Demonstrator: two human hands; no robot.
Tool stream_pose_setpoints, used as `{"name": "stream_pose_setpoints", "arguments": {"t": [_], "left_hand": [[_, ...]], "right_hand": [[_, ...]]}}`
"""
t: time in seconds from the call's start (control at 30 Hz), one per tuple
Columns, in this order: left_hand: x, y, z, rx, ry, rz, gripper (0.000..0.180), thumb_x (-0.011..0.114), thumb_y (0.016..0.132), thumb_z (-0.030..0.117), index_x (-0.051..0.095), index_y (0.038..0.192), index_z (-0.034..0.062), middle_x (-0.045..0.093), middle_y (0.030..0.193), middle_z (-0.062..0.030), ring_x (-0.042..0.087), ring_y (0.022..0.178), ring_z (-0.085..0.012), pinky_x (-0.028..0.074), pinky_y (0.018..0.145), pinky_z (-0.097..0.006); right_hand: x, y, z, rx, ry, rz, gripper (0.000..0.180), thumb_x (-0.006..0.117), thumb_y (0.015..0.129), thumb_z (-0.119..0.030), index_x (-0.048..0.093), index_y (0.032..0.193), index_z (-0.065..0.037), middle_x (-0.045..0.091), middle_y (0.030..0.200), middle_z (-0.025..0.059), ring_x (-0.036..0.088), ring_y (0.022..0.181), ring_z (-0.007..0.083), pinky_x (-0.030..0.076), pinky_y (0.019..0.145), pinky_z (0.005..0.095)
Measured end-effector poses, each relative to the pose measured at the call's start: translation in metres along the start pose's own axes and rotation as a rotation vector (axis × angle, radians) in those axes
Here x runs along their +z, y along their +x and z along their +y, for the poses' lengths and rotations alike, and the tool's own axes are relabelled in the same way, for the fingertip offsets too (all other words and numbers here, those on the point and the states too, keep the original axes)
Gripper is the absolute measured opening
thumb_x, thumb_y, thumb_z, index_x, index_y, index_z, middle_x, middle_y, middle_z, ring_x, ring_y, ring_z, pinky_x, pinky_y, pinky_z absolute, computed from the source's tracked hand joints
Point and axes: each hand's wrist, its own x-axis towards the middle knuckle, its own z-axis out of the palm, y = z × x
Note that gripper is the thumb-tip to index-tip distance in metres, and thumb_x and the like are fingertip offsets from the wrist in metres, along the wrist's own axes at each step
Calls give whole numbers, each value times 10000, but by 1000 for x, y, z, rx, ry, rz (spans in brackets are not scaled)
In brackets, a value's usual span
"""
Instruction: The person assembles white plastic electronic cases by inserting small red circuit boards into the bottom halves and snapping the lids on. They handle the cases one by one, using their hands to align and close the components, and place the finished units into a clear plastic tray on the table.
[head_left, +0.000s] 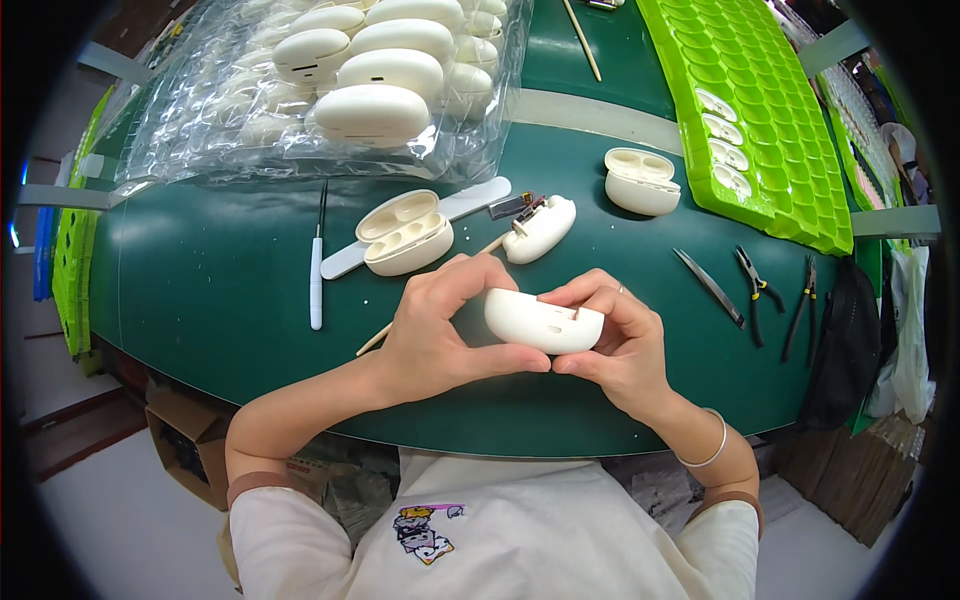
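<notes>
Hands meet over the near edge of the green bench (200, 290), both closed around one white oval case shell (545, 320). The left hand (440, 330) curls its fingers over the shell's left end with the thumb beneath; the right hand (620, 345) pinches the right end, fingertips on the top rim and thumb below. The shell lies level between them, just above the bench surface, with a small slot showing on its front side.

A thin wooden stick (375, 340) pokes out from under the left hand. Beyond it sit an open white case half (405, 238) resting on a flat white strip (345, 260), and beside that another shell with small metal parts (540, 228). A white-handled pick (317, 280) lies to the left. Tweezers (710, 287) and two small pliers (780, 300) lie near the right edge. Farther back, a third case half (642, 182) sits next to a bright green tray (770, 110), and a clear plastic tray full of white shells (370, 75) fills the far left corner.
</notes>
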Motion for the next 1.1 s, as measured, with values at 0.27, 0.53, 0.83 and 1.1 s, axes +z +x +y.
{"name": "stream_pose_setpoints", "arguments": {"t": [0.27, 0.53, 0.83, 1.1], "left_hand": [[5, -2, -8, 73, -29, 17, 449, 823, 613, 301, 529, 839, 47, 562, 796, -39, 533, 725, -136, 424, 646, -254], [29, -5, 0, 55, -202, 253, 383, 715, 750, 287, 439, 848, 41, 519, 703, -48, 507, 644, -92, 401, 576, -221], [7, 4, -1, 48, -252, 394, 122, 410, 916, 74, 513, 948, 17, 559, 719, -63, 454, 590, -48, 352, 509, -196], [-1, 6, 5, 559, 541, 37, 515, 628, 593, -41, 485, 1079, 50, 624, 891, -91, 580, 714, -200, 381, 600, -276]], "right_hand": [[4, 0, -2, -148, -130, 65, 259, 789, 635, -93, 577, 769, -28, 616, 960, 110, 572, 898, 181, 453, 719, 283], [14, 2, -2, -195, -282, 95, 275, 806, 600, -113, 589, 748, -32, 632, 944, 94, 583, 852, 181, 456, 713, 285], [11, 5, 0, -156, -207, 61, 259, 809, 589, -105, 604, 734, -39, 642, 952, 104, 585, 839, 175, 459, 704, 280], [5, 6, -2, -264, -388, 153, 337, 825, 569, -130, 590, 796, -50, 630, 879, 78, 568, 795, 179, 443, 659, 279]]}}
